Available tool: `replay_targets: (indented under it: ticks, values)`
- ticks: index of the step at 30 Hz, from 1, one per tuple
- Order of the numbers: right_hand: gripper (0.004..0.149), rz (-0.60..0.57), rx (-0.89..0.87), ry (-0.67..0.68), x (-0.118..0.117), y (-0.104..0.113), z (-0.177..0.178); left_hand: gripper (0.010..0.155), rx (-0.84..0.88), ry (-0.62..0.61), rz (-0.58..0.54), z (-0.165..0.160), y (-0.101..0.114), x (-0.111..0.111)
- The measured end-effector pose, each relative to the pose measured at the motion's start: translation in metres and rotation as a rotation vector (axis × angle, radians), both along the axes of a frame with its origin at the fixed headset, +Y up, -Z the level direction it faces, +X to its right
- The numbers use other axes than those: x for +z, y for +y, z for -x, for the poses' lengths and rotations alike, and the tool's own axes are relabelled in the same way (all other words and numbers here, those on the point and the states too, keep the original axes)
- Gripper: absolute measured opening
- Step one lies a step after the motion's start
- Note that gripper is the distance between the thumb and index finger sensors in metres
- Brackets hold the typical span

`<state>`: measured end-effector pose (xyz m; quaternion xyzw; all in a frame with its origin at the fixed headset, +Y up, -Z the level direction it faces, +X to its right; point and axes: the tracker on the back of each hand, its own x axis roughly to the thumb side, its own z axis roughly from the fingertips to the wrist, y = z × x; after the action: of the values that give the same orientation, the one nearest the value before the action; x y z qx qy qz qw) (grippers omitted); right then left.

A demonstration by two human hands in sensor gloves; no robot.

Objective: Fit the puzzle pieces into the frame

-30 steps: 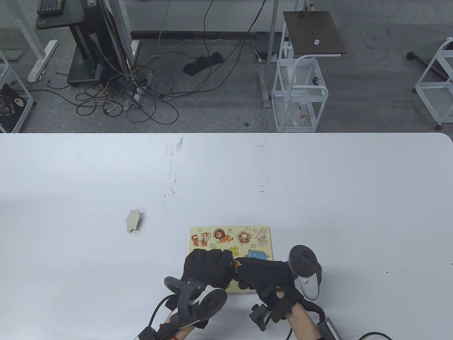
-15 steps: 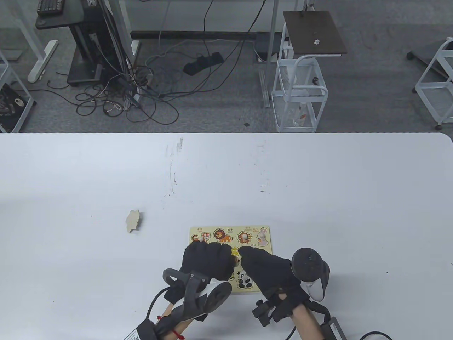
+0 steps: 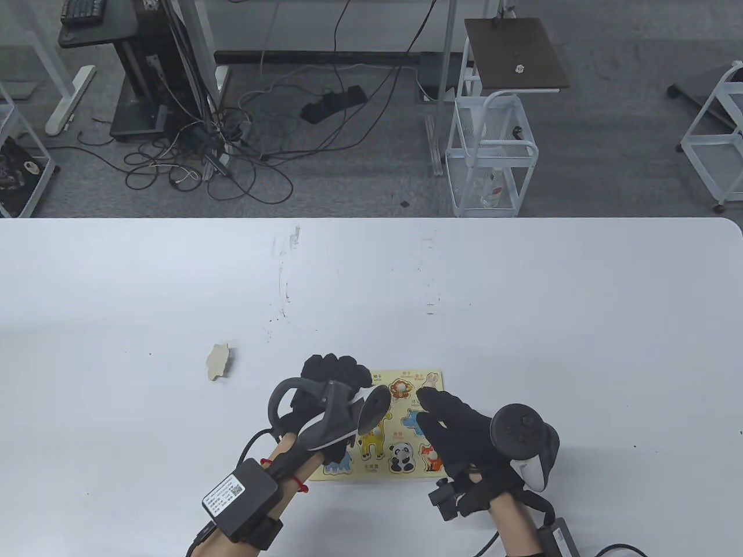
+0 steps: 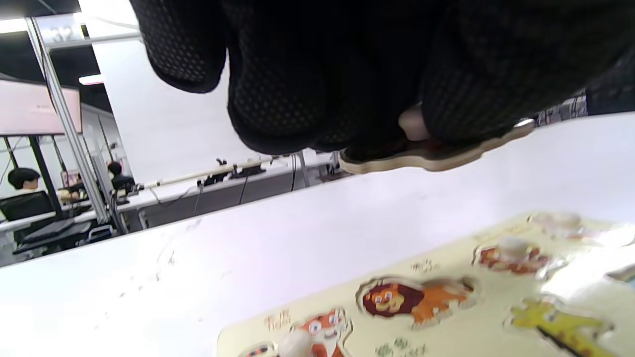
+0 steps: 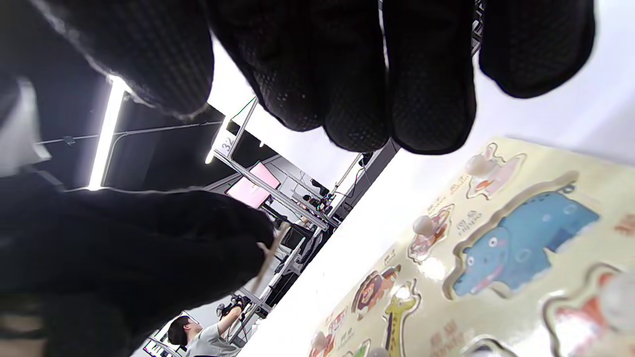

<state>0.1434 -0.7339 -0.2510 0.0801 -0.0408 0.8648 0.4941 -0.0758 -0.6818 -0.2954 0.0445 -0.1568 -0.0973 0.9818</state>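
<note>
Nearest the camera, the left hand [image 3: 334, 380] hovers above the near-left part of the puzzle frame [image 3: 432, 380], its grip closed around a flat wooden piece [image 4: 431, 156] by a pale knob, as the left wrist view shows (which animal it bears cannot be told). Beside it the right hand [image 3: 450, 426] hangs over the frame's right side, fingers [image 5: 426, 99] spread and holding nothing. To seat the piece well, the holder would likely keep it level, turn it until its outline matches the vacant recess, lower it straight down and press only once the edges line up; the free hand could steady the frame against sliding on the smooth white bench [image 3: 522, 290].

The frame is a thin, pale-yellow board with printed animal shapes sunk flush into cut-outs: a blue hippo [image 5: 521, 248], a lion [image 4: 412, 300], a giraffe [image 3: 371, 444], a panda [image 3: 400, 455], each with a small rounded peg.

Farther out on the bench, well apart to the left, a second piece [image 3: 217, 361] lies face down, showing bare plywood and a lobed outline.
</note>
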Motion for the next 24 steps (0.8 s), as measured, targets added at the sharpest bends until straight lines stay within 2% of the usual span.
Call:
replay_targets:
  ticks: [13, 24]
  values:
    - [0.062, -0.015, -0.007, -0.031, 0.0, 0.001, -0.003, 0.047, -0.137, 0.042, 0.122, -0.021, -0.04, -0.031]
    - [0.061, -0.021, -0.015, -0.034, 0.001, 0.001, -0.005, 0.045, -0.184, 0.063, 0.146, -0.03, -0.052, -0.039]
